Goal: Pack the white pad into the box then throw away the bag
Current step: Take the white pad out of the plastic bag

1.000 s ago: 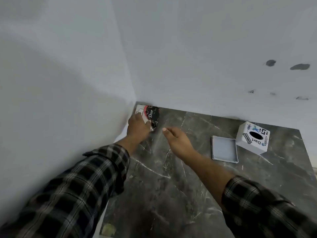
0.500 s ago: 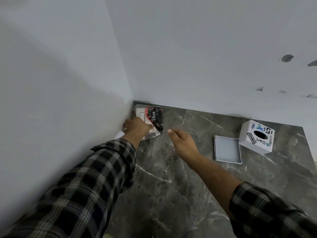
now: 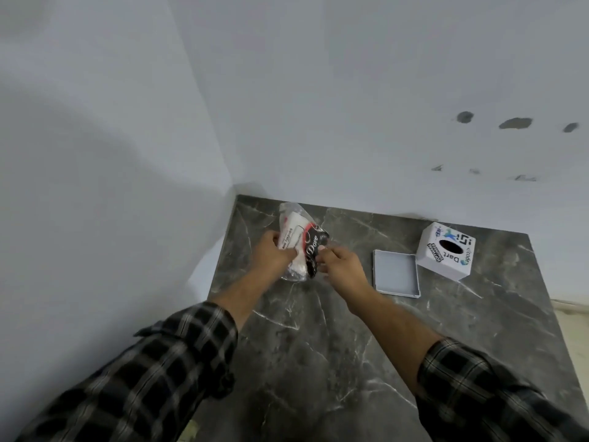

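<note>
Head view, the only one: two hands, one bag, one box, one loose lid and one table were in sight. The left hand (image 3: 274,255) sat just left of the frame's centre with its fingers (image 3: 288,252) curled closed around the bag (image 3: 301,244), holding it lifted off the table (image 3: 318,346). The right hand (image 3: 341,269) was immediately to the right of the bag, its fingers (image 3: 320,258) bent toward the bag's dark edge and touching or nearly touching it; whether they had pinched the plastic could not be told. Both forearms came up from the lower corners of the frame in dark plaid sleeves (image 3: 149,374).

The bag was clear crinkled plastic, standing roughly on end and tilted, with a black and red printed panel bearing white script on its right side. Inside it, on the left side and at the lower end, showed the white pad (image 3: 294,231), soft and pale against the plastic; how many pads lay inside could not be told.

Right of centre, a shallow grey square lid (image 3: 396,272) lay flat on the table, well apart from the hands. Just beside it, toward the upper right, sat the white box (image 3: 446,255), cube-shaped, tilted, with a dark oval opening in its top face and printed lettering around it. The table was dark grey marble with white veins, fitted into a corner of pale walls (image 3: 318,90).
</note>
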